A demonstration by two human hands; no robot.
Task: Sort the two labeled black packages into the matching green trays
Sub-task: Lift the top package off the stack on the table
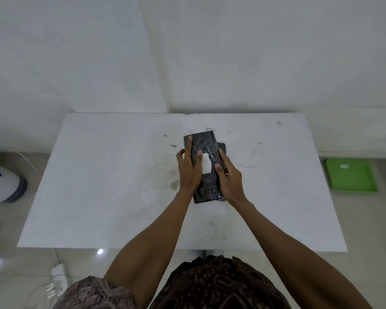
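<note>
White, stained table set against white walls. At its centre lies a black package with a white label; the handwritten mark looks like a "B". A second black package shows only as a corner beneath its right edge. The left hand grips the top package's left side, fingers over its face; the right hand grips the right side. One green tray sits on the floor, right of the table, well apart.
</note>
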